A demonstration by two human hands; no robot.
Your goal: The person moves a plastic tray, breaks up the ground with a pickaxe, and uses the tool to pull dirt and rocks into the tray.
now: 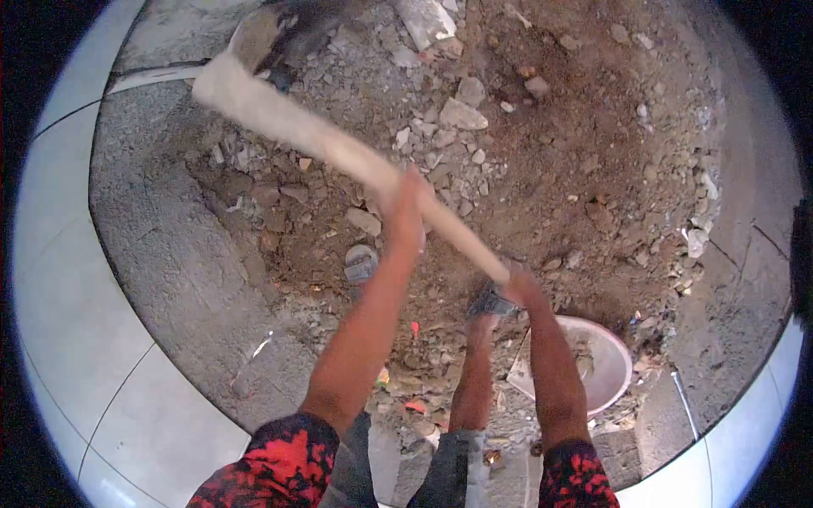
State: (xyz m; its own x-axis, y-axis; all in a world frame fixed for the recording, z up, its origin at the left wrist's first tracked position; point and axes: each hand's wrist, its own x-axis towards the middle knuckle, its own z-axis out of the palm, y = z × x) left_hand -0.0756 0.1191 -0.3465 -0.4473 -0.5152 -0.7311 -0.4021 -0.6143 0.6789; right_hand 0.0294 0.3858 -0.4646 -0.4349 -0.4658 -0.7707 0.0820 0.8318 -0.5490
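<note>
A long wooden handle [364, 161] slants across the view from upper left to lower right, its thick end blurred by motion. Around its middle my left hand [408, 207] is closed. My right hand [518, 286] grips the thin lower end. At the upper left, behind the thick end, a curved tool head [256, 38] shows partly; its full shape is hidden. Below the handle lies broken ground with soil and stones [322, 237].
A pinkish shallow pan [611, 360] lies on the rubble beside my right forearm. My feet in sandals [361, 263] stand on the soil. Large stones [463, 114] lie ahead. Pale floor tiles [152, 406] border the dug area, and a white pipe [152, 79] shows at upper left.
</note>
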